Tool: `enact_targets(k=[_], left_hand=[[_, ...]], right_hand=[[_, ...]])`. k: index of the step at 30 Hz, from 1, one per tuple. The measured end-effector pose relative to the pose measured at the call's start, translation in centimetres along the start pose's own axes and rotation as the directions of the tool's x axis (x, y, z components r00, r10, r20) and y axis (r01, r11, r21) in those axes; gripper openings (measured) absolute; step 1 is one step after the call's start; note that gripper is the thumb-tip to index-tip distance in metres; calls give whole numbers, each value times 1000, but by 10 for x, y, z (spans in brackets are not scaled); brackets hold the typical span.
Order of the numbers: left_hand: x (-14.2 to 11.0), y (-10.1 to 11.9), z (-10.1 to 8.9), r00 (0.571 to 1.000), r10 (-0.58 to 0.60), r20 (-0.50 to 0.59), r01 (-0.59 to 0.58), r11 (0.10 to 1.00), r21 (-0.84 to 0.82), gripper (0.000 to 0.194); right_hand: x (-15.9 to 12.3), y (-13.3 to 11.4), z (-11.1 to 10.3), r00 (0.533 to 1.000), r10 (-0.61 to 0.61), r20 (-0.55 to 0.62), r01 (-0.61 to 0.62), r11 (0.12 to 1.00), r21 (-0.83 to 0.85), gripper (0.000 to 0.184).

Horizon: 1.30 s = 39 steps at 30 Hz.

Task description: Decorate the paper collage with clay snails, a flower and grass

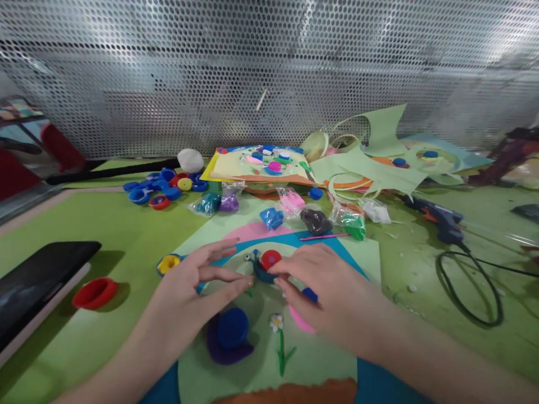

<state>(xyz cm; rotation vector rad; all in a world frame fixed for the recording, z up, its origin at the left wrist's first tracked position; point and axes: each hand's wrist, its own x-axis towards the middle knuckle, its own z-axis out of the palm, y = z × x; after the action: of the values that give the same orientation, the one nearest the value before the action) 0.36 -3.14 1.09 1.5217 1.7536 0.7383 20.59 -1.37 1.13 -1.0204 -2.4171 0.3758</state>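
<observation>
A clay snail (pixel 264 272) with a dark teal body, eye stalks and a red bottle cap (pixel 270 258) as its shell lies on pale green paper. My right hand (pixel 322 283) pinches the snail's right end between thumb and fingers. Just left of the snail is my left hand (pixel 206 278), its fingers spread and its thumb and index tips close together, with nothing visible between them. Below it lies a purple clay snail (pixel 229 354) with a blue cap (pixel 233 327). A white clay flower (pixel 277 322) has a green stem. Part of a pink clay shape (pixel 302 320) shows under my right hand.
Bagged clay lumps (pixel 316 222) and a pink stick (pixel 324 237) lie beyond the picture. Several caps (pixel 155 185) are piled at back left, near a red ring (pixel 95 293) and a black device (pixel 37 286). A glue gun (pixel 442 219) with cord sits right; paper scraps (pixel 366 168) lie behind.
</observation>
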Motion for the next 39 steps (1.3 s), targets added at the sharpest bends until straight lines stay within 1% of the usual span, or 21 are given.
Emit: enact_targets(k=[4, 11, 16, 19, 23, 25, 29, 32, 36, 39], left_hand=[[-2, 0, 2, 1000, -7, -16, 6, 1000, -24, 58], [-2, 3, 4, 999, -40, 8, 41, 998, -46, 58], [0, 2, 3, 999, -31, 19, 32, 998, -54, 55], [1, 2, 2, 999, -41, 22, 42, 998, -49, 59], [-1, 2, 3, 998, -52, 32, 54, 995, -89, 60], [-2, 0, 4, 999, -36, 16, 38, 993, -113, 58], [-3, -3, 6, 1000, 11, -8, -12, 995, -96, 53], [-3, -4, 6, 999, 34, 3, -34, 995, -95, 50], [-3, -2, 6, 1000, 8, 12, -7, 994, -111, 51], [-2, 0, 6, 1000, 14, 9, -12, 994, -108, 49]], right_hand=[[1, 0, 0, 1000, 3, 5, -3, 1000, 3, 17], [1, -2, -2, 999, 18, 45, -18, 1000, -1, 16], [0, -1, 0, 1000, 1, 26, -2, 999, 36, 16], [-1, -3, -2, 996, -64, 54, 60, 996, 70, 18], [-2, -9, -9, 981, -136, 139, 126, 989, 82, 25], [-2, -11, -11, 968, -174, 182, 162, 983, 81, 29], [-3, -13, -11, 937, -278, 210, 276, 960, 41, 36], [-2, -13, -11, 936, -253, 244, 257, 966, 17, 41], [-1, -13, -12, 934, -186, 305, 191, 982, 15, 45], [-1, -13, -11, 930, -189, 315, 197, 980, 8, 47]])
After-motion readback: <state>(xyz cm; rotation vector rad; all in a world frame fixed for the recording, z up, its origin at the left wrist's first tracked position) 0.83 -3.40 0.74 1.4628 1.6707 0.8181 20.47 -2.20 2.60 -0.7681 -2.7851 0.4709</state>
